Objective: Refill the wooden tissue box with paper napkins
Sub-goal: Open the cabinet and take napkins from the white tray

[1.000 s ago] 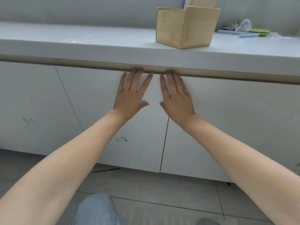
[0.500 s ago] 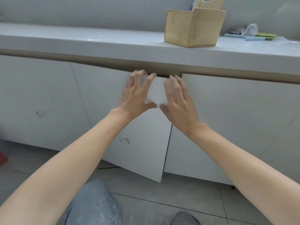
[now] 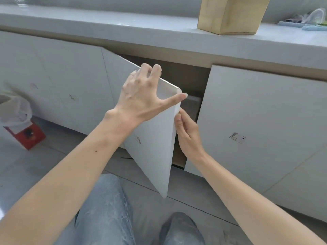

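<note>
Hands are both set on a white cabinet door (image 3: pixel 152 138) that stands partly swung out below the desk (image 3: pixel 141 32). The left hand (image 3: pixel 141 96) is hooked over the door's top edge, fingers curled behind it and the thumb stretched along the front toward the corner. The right hand (image 3: pixel 187 135) is closed loosely on the door's free vertical edge, thumb in front, the other fingers hidden behind. Inside the dark opening a pale box-like shape (image 3: pixel 192 106) is glimpsed; whether it holds napkins cannot be told. No napkins are seen.

The wooden tissue box (image 3: pixel 228 15) stands upright on the desk, up and to the right, well apart from both hands; its top is cut off by the frame. It is judged to be stiff, fairly light and smooth-sided, best gripped by two opposite walls. Napkins would be soft and easily crumpled, so a stack is best pinched flat across its faces.

A red carton (image 3: pixel 26 137) with a plastic bag over it sits on the floor at left.
</note>
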